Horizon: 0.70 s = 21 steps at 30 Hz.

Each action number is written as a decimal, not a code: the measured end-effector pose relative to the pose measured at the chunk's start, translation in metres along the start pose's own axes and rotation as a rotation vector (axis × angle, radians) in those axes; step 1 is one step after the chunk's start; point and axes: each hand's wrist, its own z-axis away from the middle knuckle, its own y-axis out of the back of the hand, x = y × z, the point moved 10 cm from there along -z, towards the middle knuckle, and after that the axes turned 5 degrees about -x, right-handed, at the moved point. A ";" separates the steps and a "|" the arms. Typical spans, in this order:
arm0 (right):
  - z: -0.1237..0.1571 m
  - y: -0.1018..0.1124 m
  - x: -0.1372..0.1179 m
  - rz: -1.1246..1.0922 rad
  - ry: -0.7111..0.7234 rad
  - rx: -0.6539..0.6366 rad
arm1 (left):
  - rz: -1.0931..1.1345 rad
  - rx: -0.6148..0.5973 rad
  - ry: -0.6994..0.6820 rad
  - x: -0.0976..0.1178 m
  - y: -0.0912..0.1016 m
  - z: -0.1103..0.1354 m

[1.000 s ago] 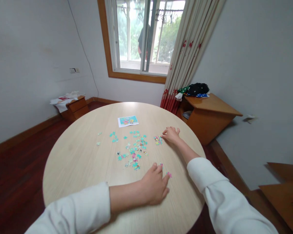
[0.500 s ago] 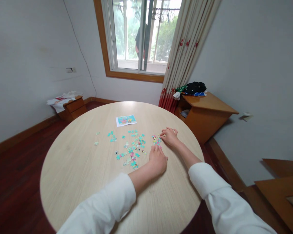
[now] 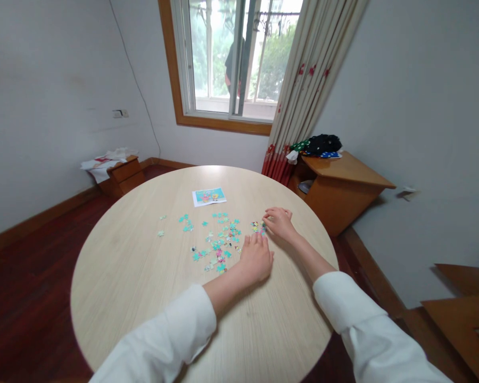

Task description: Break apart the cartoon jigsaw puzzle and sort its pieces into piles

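A small cluster of puzzle pieces (image 3: 257,226), pink, yellow and teal, lies right of the middle of the desk (image 3: 127,287). My right grip (image 3: 269,221) is at its right edge, fingers curled down; I cannot tell whether a piece is pinched there. My left grip (image 3: 256,255) is palm down on the near side of the cluster, fingers stretched toward it and bent a little; what is under the fingertips is hidden, so I cannot tell if they grasp anything.

Just to the left, a wider scatter of mostly teal pieces (image 3: 216,246) spreads loosely, with a smaller teal group (image 3: 187,223) farther left and two pale pieces beyond that. On the far side lies a picture card (image 3: 209,197). Past the desk are a window (image 3: 219,64), a curtain (image 3: 299,80) and, at far right, a wooden cabinet (image 3: 343,197) with cloths (image 3: 323,144) on top.
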 end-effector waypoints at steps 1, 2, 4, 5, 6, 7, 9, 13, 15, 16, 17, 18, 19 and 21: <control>0.003 0.003 -0.005 -0.007 0.018 0.003 | -0.003 0.025 -0.030 -0.002 0.006 0.007; 0.008 0.004 -0.012 -0.018 0.045 0.004 | 0.000 0.048 -0.063 -0.005 0.011 0.015; 0.022 0.004 -0.028 -0.051 0.120 -0.017 | 0.025 0.106 -0.089 -0.023 0.020 0.035; 0.032 0.002 -0.038 -0.065 0.169 -0.032 | 0.040 0.122 -0.073 -0.037 0.023 0.047; 0.043 -0.001 -0.048 -0.073 0.218 -0.045 | 0.061 0.137 -0.050 -0.053 0.025 0.059; 0.056 -0.004 -0.059 -0.074 0.274 -0.063 | 0.085 0.156 -0.017 -0.072 0.027 0.072; 0.081 -0.014 -0.079 -0.067 0.364 -0.117 | 0.126 0.174 0.077 -0.112 0.027 0.097; 0.115 -0.029 -0.109 -0.057 0.466 -0.220 | 0.158 0.227 0.229 -0.173 0.027 0.141; 0.120 -0.035 -0.117 -0.046 0.475 -0.261 | 0.183 0.218 0.239 -0.186 0.024 0.154; 0.121 -0.037 -0.119 -0.037 0.470 -0.276 | 0.198 0.208 0.232 -0.190 0.022 0.159; 0.120 -0.039 -0.120 -0.027 0.461 -0.282 | 0.214 0.197 0.219 -0.191 0.020 0.163; 0.118 -0.040 -0.121 -0.019 0.451 -0.282 | 0.227 0.185 0.204 -0.192 0.018 0.165; 0.117 -0.041 -0.121 -0.012 0.443 -0.278 | 0.238 0.175 0.191 -0.192 0.015 0.167; 0.114 -0.041 -0.122 -0.003 0.435 -0.271 | 0.253 0.154 0.169 -0.192 0.011 0.168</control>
